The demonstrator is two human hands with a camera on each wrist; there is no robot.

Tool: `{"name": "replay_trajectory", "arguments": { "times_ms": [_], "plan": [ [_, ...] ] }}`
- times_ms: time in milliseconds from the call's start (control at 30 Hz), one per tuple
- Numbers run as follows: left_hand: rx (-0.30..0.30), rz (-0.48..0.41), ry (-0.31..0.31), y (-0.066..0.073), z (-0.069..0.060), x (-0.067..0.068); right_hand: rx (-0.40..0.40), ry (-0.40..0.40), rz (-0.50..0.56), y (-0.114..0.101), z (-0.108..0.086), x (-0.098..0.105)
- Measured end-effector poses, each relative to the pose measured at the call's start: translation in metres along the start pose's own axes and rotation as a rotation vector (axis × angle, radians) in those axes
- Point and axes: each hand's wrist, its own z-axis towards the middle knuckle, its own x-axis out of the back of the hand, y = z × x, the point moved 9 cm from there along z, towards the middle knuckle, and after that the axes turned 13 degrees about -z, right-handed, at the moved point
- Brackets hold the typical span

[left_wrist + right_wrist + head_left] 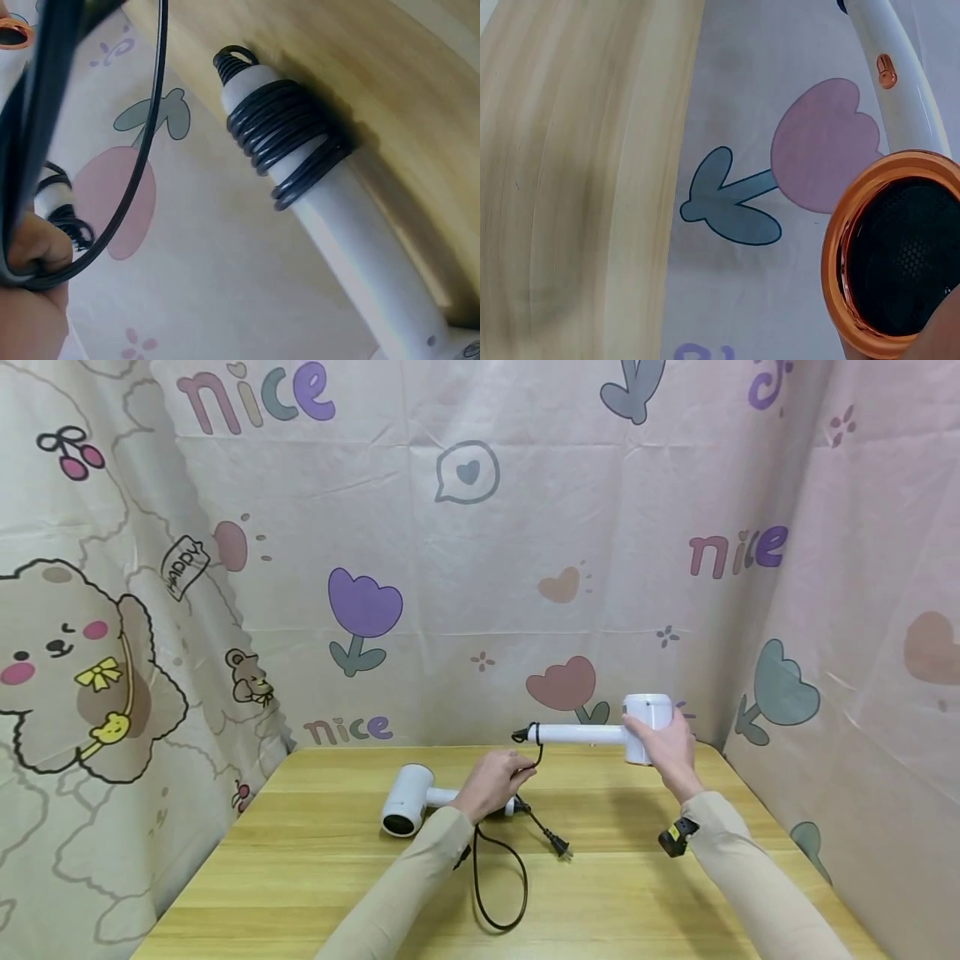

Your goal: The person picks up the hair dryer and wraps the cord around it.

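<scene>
My right hand (pixel 675 745) grips the head of a white hair dryer (pixel 581 734), raised above the table with its handle pointing left. Black cord circles the handle's end. My left hand (pixel 491 783) pinches that black cord (pixel 150 127) just below the handle's tip, and a loop hangs toward the table. In the right wrist view the dryer's copper-coloured ring (pixel 832 247) surrounds a dark opening. A second white hair dryer (pixel 407 795) lies on the table behind my left hand, partly hidden, with cord (pixel 281 124) wound tightly about its handle.
A black two-prong plug (pixel 557 843) on a short cord lies near the second dryer's handle end. The wooden table (pixel 615 902) ends at a patterned cloth backdrop (pixel 480 552), which also hangs at both sides.
</scene>
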Motion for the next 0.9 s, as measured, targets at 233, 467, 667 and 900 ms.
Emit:
{"name": "replay_trajectory", "arguments": {
  "times_ms": [233,467,667,900],
  "plan": [
    [0.023,0.068,0.002,0.002,0.004,0.01,0.14,0.037,-0.151,-0.009,0.003,0.008],
    [-0.086,0.313,-0.062,0.013,0.011,0.012,0.2,0.008,-0.273,-0.016,0.004,0.014],
    [-0.129,0.424,-0.032,0.017,0.013,0.019,0.245,-0.117,-0.294,-0.021,0.005,0.017],
    [-0.179,0.384,-0.025,0.02,0.016,0.021,0.315,-0.24,-0.267,-0.018,0.001,0.01]
  ]
}}
